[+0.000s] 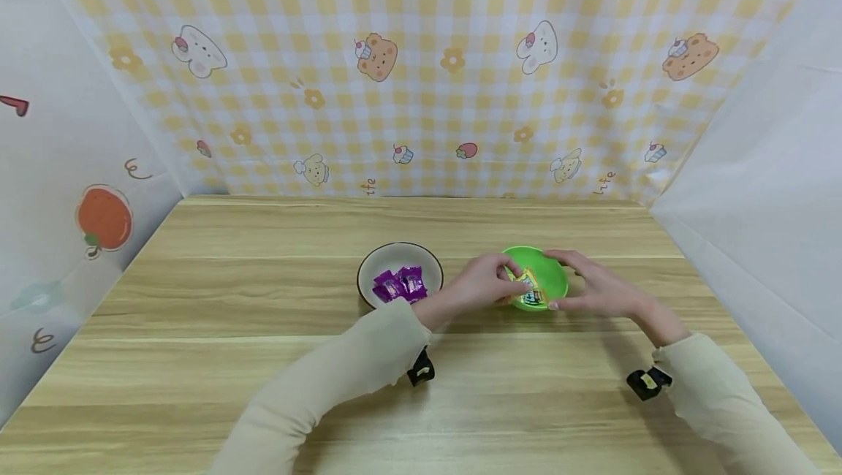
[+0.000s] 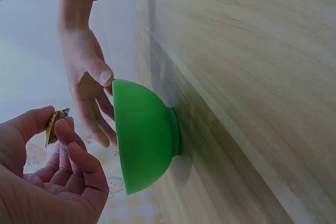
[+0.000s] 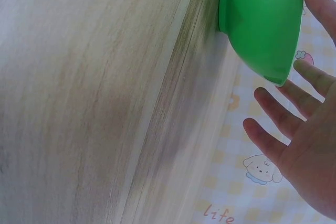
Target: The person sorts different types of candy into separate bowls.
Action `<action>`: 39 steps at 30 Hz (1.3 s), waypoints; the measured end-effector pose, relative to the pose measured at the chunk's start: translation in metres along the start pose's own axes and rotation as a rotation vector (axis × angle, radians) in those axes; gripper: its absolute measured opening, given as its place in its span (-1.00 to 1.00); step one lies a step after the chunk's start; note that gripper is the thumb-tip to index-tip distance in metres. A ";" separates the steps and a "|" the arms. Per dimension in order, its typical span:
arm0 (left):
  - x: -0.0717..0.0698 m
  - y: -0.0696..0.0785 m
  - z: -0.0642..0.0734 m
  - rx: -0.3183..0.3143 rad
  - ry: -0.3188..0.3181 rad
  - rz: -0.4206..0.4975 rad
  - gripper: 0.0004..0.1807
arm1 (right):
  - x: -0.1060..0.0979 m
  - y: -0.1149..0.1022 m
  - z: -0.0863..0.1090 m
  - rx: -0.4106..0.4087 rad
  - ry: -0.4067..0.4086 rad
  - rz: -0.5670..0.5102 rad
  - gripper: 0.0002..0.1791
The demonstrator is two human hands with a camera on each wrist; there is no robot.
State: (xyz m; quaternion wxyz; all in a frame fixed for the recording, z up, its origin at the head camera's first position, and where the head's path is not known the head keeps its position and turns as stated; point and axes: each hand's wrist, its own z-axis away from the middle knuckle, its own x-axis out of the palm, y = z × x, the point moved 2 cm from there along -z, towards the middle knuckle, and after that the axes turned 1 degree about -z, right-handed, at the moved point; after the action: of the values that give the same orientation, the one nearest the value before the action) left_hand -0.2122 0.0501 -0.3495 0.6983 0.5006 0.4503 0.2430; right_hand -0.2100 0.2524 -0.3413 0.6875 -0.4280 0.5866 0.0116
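Observation:
Between thumb and index finger, my left hand pinches a small yellow-wrapped candy. The left wrist view shows it edge-on, above the rim of a green bowl. Seen from the head, yellow printed wrapper shows against the inside of the bowl, partly behind the left fingers. My right hand is at the bowl's right side, its thumb at the near rim and its fingers spread towards the far rim. In the right wrist view those fingers are fairly straight.
Left of the green bowl stands a white bowl with a dark rim, holding several purple-wrapped candies. Both bowls are on a wood-grain table. A yellow checked cloth hangs behind, with white sheets at both sides.

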 end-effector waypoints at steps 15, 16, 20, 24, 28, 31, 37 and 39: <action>0.007 0.001 -0.019 -0.041 0.060 -0.051 -0.80 | -0.002 -0.011 0.001 0.004 -0.006 -0.015 -0.18; 0.008 0.001 -0.019 -0.044 0.064 -0.048 -0.80 | -0.002 -0.011 0.001 0.004 -0.006 -0.016 -0.17; 0.010 -0.001 -0.021 -0.047 0.072 -0.025 -0.77 | 0.001 0.000 0.001 -0.005 -0.004 -0.016 -0.15; 0.011 -0.002 -0.021 -0.036 0.061 -0.001 -0.70 | 0.005 0.019 0.000 -0.016 -0.003 -0.005 -0.13; 0.011 -0.003 -0.018 -0.004 0.047 -0.009 -0.69 | 0.007 0.030 -0.001 -0.021 -0.007 -0.013 -0.11; 0.009 -0.002 -0.014 0.027 0.044 -0.032 -0.69 | 0.008 0.032 0.000 -0.020 -0.004 -0.020 -0.10; -0.001 0.001 0.000 0.079 0.069 -0.079 -0.68 | 0.008 0.032 0.000 -0.018 0.002 -0.011 -0.09; -0.006 0.002 0.007 0.108 0.073 -0.094 -0.71 | 0.008 0.032 0.000 -0.021 0.004 -0.011 -0.09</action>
State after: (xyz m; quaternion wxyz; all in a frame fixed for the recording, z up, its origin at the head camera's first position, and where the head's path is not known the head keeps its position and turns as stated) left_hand -0.2086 0.0432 -0.3448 0.6642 0.5065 0.5109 0.2033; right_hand -0.2243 0.2684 -0.3664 0.6820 -0.4381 0.5855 0.0131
